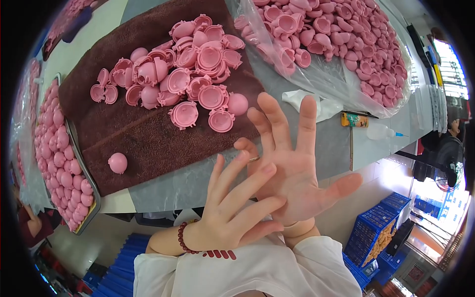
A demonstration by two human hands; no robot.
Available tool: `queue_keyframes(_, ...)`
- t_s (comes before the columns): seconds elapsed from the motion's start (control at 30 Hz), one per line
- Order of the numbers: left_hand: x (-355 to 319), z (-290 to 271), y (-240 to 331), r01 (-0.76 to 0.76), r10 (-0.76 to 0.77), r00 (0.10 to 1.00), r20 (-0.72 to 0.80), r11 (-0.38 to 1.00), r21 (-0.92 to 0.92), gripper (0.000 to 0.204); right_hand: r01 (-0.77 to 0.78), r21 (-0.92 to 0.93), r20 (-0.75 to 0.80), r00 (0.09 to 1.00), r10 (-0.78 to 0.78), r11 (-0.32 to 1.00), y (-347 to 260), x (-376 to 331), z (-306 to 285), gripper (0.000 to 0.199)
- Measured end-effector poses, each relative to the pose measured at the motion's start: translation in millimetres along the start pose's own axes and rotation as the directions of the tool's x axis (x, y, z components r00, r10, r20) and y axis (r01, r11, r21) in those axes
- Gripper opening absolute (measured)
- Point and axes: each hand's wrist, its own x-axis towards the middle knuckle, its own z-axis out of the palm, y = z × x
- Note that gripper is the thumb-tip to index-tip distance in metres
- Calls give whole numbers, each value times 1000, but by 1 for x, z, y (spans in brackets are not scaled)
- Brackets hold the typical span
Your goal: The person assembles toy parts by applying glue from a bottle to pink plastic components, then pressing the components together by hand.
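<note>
Above the table's front edge, my left hand (pixel 230 210), with a dark red bead bracelet (pixel 183 237) at its wrist, reaches across in front of my right palm. Its fingers are stretched and spread, holding nothing. My right hand (pixel 297 173) is raised palm toward me, fingers apart and nothing in it. The left fingertips overlap the right palm; whether they touch it I cannot tell. Beyond the hands, open pink plastic shells (pixel 184 115) lie heaped on a brown towel (pixel 123 123). A closed pink ball (pixel 118 163) sits alone near the towel's front left.
A clear plastic bag (pixel 321 81) full of pink shell halves lies far right. At left stands a tray (pixel 81 163) of closed pink balls. A white tissue (pixel 311 105), a yellow-orange lighter-like item (pixel 354 120) and a blue-tipped bottle (pixel 380 132) rest at right. Blue crates (pixel 368 232) stand below.
</note>
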Motion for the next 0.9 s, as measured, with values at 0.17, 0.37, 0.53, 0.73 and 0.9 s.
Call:
queue_keyframes(0.17,2,4,-1,63,-70,995,-64,993,-105,38,23,-4,-21,999,-23,1000,2,-3,6,99)
queue_keyframes(0.37,0,8,-5,46,-57,997,-50,978,-205,34,16,14,-1,1000,-16,1000,4,-4,4,98)
queue_keyframes(0.53,1,6,-4,86,-95,995,-15,948,-306,28,15,-32,3,1000,-15,999,4,-6,6,97)
queue_keyframes(0.73,2,11,0,44,-111,972,-206,952,-304,29,22,53,14,1000,-23,998,9,-6,9,113)
queue_keyframes(0.9,-3,15,3,-258,190,892,-411,959,-116,34,157,-8,48,987,-156,988,20,-6,9,117)
